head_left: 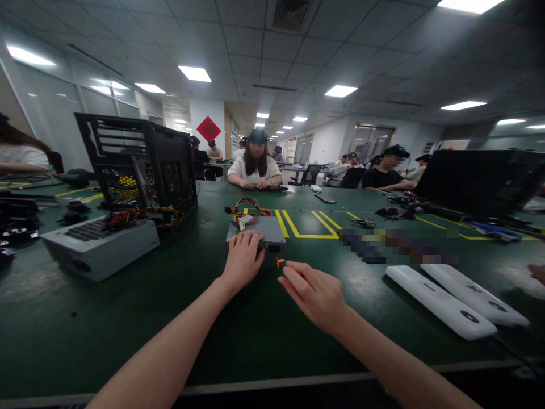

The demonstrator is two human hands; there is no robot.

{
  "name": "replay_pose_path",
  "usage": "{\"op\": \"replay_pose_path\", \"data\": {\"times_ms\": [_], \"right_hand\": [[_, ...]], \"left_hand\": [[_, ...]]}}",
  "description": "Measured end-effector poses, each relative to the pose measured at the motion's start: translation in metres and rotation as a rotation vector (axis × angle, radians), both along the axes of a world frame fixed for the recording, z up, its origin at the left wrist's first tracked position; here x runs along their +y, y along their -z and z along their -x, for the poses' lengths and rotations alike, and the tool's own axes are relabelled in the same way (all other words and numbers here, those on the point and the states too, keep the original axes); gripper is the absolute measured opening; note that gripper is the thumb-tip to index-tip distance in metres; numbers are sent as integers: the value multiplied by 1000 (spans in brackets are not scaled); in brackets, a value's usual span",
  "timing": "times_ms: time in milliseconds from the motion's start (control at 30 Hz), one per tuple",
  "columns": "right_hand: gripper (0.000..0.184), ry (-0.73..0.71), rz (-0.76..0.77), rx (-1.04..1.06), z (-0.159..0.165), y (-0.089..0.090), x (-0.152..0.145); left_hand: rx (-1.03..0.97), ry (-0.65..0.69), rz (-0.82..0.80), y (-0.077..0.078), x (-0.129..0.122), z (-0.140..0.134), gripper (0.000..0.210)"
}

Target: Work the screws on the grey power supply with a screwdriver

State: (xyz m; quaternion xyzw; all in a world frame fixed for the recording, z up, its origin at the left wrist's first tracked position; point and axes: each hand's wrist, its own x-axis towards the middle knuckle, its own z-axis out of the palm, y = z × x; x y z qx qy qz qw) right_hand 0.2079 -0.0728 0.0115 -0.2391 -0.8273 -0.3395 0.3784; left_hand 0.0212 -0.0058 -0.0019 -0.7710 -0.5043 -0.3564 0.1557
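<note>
A small grey computer power supply unit (272,228) lies on the green table in front of me, its bundle of coloured cables on top and behind. My left hand (243,258) is laid over its near left side, fingers on the top and thumb at the near face, gripping it. Just to the right and nearer, my right hand (315,292) is closed around a screwdriver (281,263) with an orange and black handle. Its thin tip points toward the unit's near face and appears apart from it. My right palm hides most of the handle.
At left, a larger grey power supply (102,244) lies before an open black computer case (145,165). Two white oblong devices (440,301) lie at right, below a pixelated dark object (361,245). A person (255,162) sits across the table. A black monitor-like panel (477,182) stands far right.
</note>
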Motion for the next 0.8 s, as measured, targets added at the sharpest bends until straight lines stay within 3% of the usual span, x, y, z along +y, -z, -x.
{"op": "replay_pose_path", "data": {"times_ms": [167, 333, 567, 700, 800], "right_hand": [[11, 47, 60, 23, -1, -1, 1], [20, -63, 76, -1, 3, 1, -1], [17, -46, 101, 5, 0, 3, 0], [20, -101, 109, -90, 4, 4, -1], [22, -130, 87, -22, 5, 3, 0]], "left_hand": [[5, 4, 1, 0, -1, 1, 26], [4, 3, 7, 0, -1, 0, 26], [13, -3, 0, 0, 0, 0, 26], [13, -2, -2, 0, 0, 0, 25], [4, -7, -3, 0, 0, 0, 25]]}}
